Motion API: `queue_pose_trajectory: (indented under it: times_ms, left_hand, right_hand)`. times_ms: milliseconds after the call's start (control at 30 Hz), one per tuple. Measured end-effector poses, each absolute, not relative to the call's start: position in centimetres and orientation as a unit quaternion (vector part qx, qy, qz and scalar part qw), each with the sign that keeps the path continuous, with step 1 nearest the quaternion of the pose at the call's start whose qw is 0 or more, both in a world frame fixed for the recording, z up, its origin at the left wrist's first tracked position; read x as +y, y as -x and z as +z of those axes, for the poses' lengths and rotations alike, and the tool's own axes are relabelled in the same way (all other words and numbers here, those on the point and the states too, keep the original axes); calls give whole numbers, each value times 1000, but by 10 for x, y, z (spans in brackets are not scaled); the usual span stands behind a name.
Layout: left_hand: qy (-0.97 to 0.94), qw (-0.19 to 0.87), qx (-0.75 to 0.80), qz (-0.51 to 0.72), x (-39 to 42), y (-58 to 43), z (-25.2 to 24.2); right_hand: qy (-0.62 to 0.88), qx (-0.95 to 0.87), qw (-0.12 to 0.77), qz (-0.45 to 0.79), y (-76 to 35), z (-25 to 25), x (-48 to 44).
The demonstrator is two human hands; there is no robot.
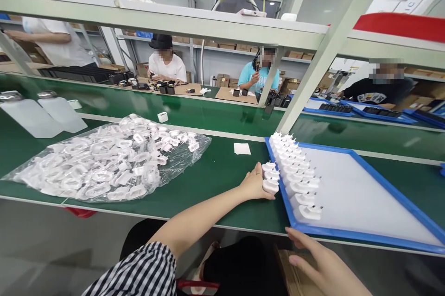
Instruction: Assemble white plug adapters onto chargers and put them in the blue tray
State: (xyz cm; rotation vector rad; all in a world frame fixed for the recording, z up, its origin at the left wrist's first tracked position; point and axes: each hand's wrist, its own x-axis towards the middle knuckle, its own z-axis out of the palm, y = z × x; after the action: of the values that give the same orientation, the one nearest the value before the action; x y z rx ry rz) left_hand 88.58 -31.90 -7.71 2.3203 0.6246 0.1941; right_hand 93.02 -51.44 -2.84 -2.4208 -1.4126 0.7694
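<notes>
My left hand (254,184) is closed around a short row of white plug housings (270,178) with metal pins, just outside the left rim of the blue-edged tray (287,203). Inside that tray, along its left side, stand rows of similar white plug housings (295,166), pins up. Below the tray's near edge, my right hand (318,259) is open with its fingers stretched out, holding nothing. To the left lies a clear plastic bag (184,161) with a heap of loose white plug housings (100,161) in and on it.
A small white paper square (242,148) lies on the green table (215,180). Two white bottles with metal tops (31,115) are at the far left. A slanted metal post (306,64) rises behind the tray. Several people work across the bench.
</notes>
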Motion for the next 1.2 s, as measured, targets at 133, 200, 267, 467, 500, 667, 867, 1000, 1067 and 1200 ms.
queue_pose_trajectory:
  times_ms: [133, 200, 267, 467, 500, 667, 867, 1000, 1067, 1200]
  left_hand:
    - [-883, 365, 272, 115, -314, -909, -79]
    - [-877, 365, 283, 132, -311, -914, -79]
    - [-883, 359, 273, 132, -308, -914, -79]
    - [-927, 270, 237, 105, -282, -877, -76]
    - [-934, 241, 240, 108, -273, -863, -74]
    - [-867, 81, 475, 129, -221, -769, -53]
    - [-765, 72, 626, 132, -177, -688, -38]
    - [-779, 139, 587, 170, -178, -677, -28]
    - [-799, 189, 543, 177, -188, -682, -23]
    - [-828, 402, 378, 96, -219, -706, -20]
  right_hand:
    - [828, -476, 132, 265, -936, -37, -523]
    - [821, -484, 137, 270, -934, -39, -520]
    - [807, -501, 136, 281, -929, -39, -513]
    - [747, -571, 141, 308, -912, -49, -481]
    - [740, -579, 142, 311, -911, -52, -477]
    - [720, -604, 174, 295, -904, -61, -456]
    - [636, -659, 189, 354, -882, -52, -411]
    - [623, -667, 222, 343, -866, -54, -381]
    - [634, -652, 265, 320, -860, -59, -368]
    - [632, -619, 392, 253, -856, -71, -350]
